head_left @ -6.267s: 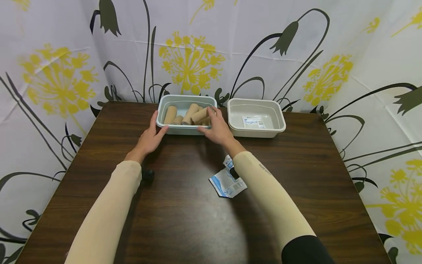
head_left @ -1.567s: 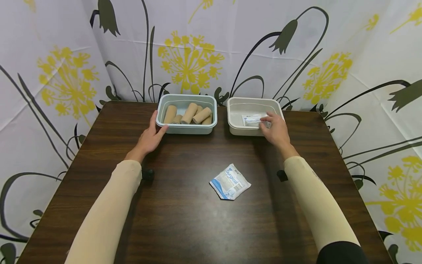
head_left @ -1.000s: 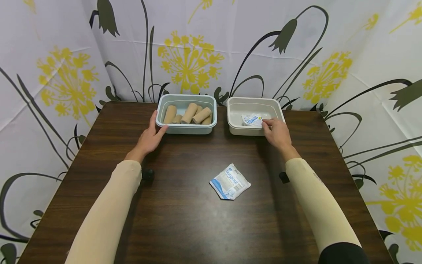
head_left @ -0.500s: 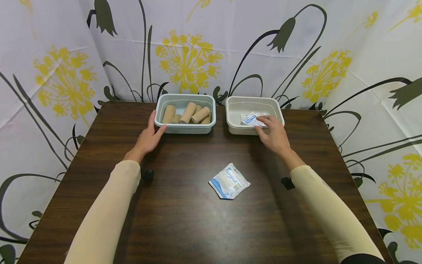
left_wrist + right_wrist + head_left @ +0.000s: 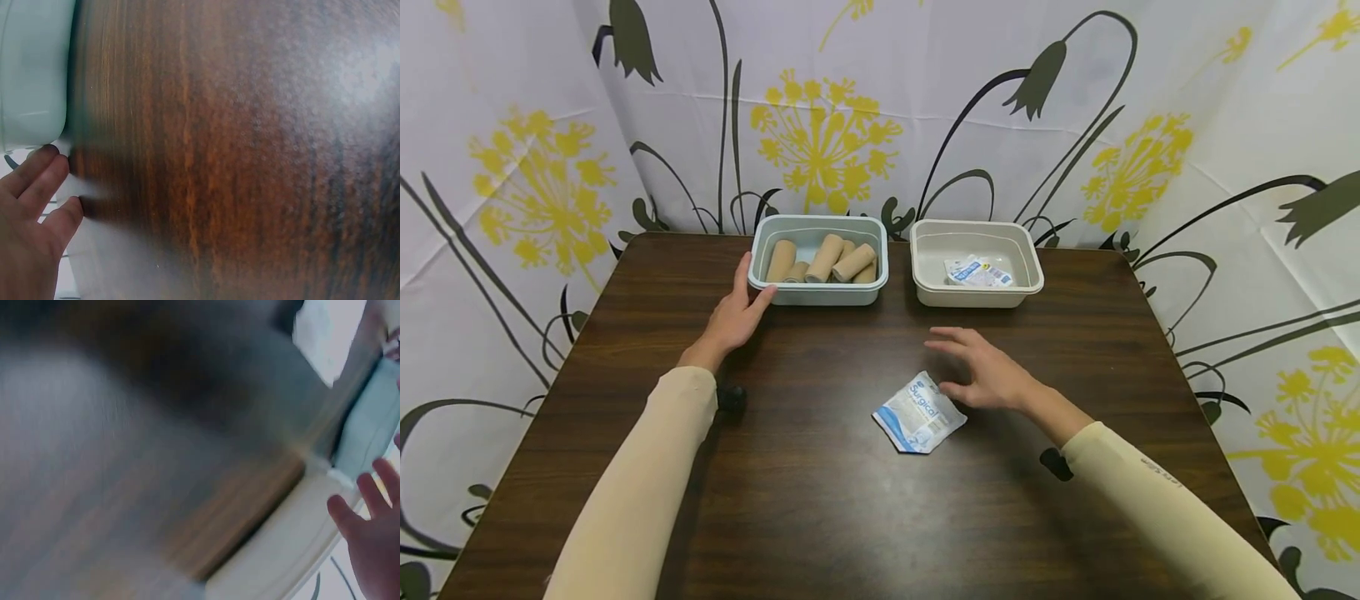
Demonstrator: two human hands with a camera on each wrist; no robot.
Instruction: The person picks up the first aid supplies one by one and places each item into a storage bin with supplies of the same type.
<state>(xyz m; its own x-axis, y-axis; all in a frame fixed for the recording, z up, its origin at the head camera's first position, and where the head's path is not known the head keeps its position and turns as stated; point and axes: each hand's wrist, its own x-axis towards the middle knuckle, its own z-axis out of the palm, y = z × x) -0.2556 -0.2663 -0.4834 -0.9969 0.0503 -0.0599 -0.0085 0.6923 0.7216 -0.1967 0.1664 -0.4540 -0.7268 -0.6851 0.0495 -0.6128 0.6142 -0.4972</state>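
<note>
The left hand's fingers (image 5: 752, 296) lie straight and relaxed against the near left corner of the green tub (image 5: 817, 293), the thumb up along its left wall; they hold nothing. In the left wrist view the same fingertips (image 5: 44, 164) touch the tub's pale rounded corner (image 5: 31, 75) where it meets the dark wood. The left hand (image 5: 730, 321) itself rests flat on the table (image 5: 820, 517), its cream sleeve running back toward the near edge.

Inside the green tub lie several tan rolls (image 5: 820, 260), packed side by side and partly overlapping.

Near the middle of the table lies a white and blue packet (image 5: 919, 413), flat, printed "Surgical", turned at an angle. The right hand (image 5: 988, 375) hovers just right of it with fingers spread wide and loose; its lower fingertips are very near the packet's right edge, but whether they touch it cannot be told. It grips nothing. The right wrist view is badly blurred by motion and shows only spread fingertips (image 5: 375, 487) over the wood.

Behind, just right of the green tub, stands a white tub (image 5: 977, 298). A second packet (image 5: 977, 272) lies in its right half, slightly crumpled.

A flowered curtain (image 5: 1150, 125) hangs behind and beside the table.
</note>
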